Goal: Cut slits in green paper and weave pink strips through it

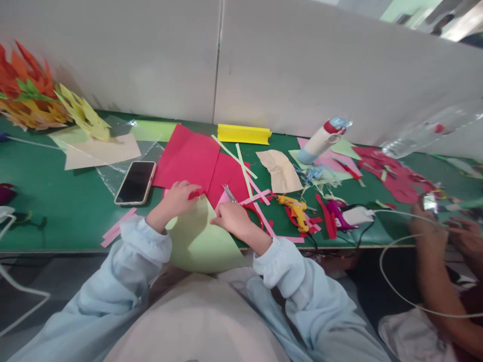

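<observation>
A light green sheet of paper (204,236) hangs over the table's front edge towards my lap, curving slightly. My left hand (177,198) is closed at its upper left edge, fingertips near a small patch of red. At its right edge my right hand (236,219) has curled fingers, with the thumb against the sheet. Scissors (257,215) with red handles lie right behind my right hand, which partly covers them. Beyond both hands are large red paper sheets (188,156), with pale green strips (243,168) and pink strips (260,193) beside them.
A phone (136,183) lies left. Rightward are a yellow glue gun (296,211), beige paper (279,170), a bottle (322,141) and a purple device (337,215) with a white cable. Orange paper craft (28,90) stands far left. Another person's hands (432,226) are at right.
</observation>
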The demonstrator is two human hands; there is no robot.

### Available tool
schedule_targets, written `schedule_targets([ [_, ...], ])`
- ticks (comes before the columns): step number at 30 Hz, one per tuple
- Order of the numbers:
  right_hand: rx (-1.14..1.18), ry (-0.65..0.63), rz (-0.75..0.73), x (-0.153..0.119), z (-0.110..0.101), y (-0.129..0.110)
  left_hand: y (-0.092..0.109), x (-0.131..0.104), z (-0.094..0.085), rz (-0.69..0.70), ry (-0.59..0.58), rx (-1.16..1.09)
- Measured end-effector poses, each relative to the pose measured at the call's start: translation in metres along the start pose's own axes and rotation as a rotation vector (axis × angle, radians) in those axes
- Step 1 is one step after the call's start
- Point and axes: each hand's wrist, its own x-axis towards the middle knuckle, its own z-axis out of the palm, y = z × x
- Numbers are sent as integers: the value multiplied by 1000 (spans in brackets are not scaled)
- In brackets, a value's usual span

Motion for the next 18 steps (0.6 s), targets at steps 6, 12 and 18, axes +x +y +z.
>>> schedule_targets([
  [6,-4,71,-36,1,12,3,0,9,21,154,-67,157],
  [12,-59,276,38,-23,14,20,-4,15,15,206,-107,183],
  [18,-97,268,199,-47,18,42,1,9,-6,186,-137,164],
])
